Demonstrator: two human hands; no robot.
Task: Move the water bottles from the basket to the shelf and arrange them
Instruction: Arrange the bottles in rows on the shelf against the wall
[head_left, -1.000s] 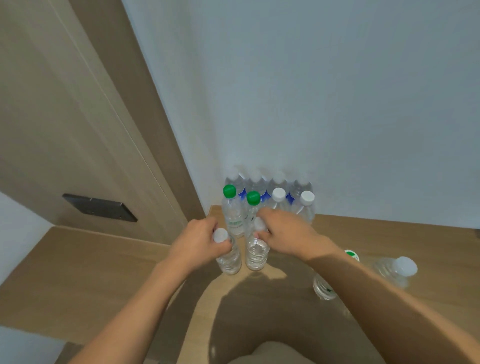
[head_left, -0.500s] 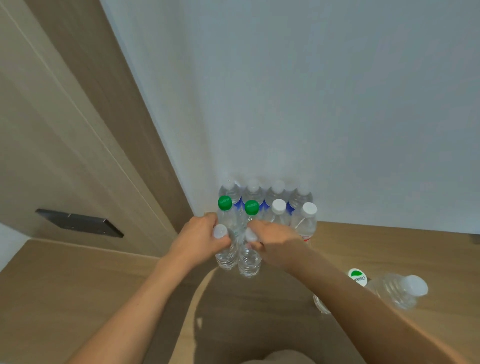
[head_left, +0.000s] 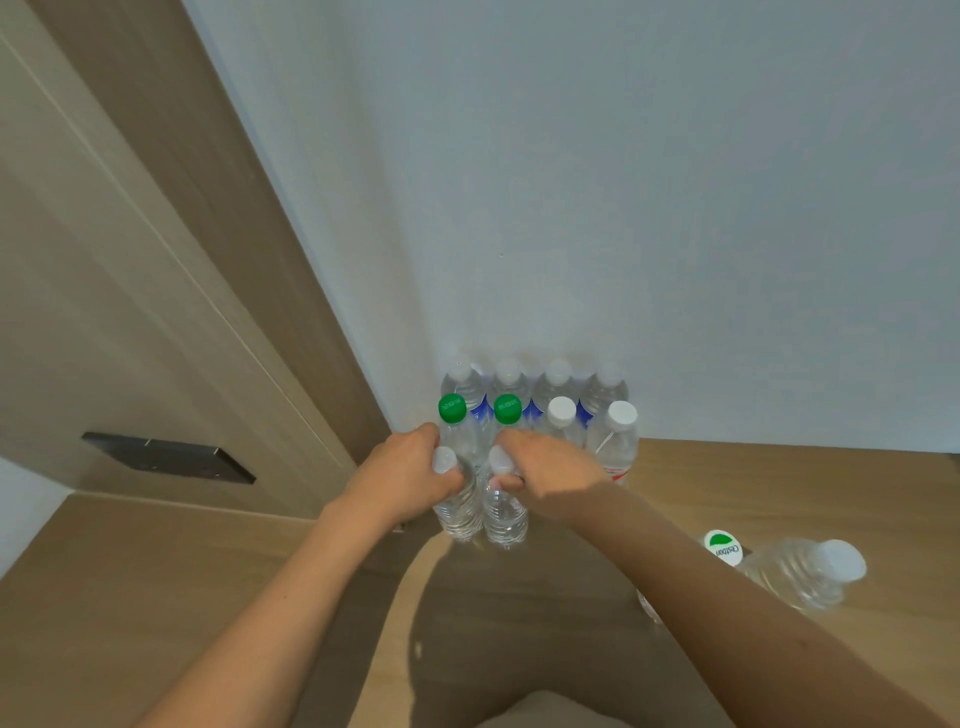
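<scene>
left hand (head_left: 402, 475): arm extended, fingers curled | right hand (head_left: 553, 470): arm extended, fingers curled

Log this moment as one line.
left hand: grips bottle | right hand: grips second bottle | both upright on shelf

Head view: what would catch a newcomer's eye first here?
Two green caps stand out in the block of bottles in the shelf's wall corner. In front, the left hand and right hand each grip a white-capped bottle by the neck. Two more bottles wait at right.
</scene>
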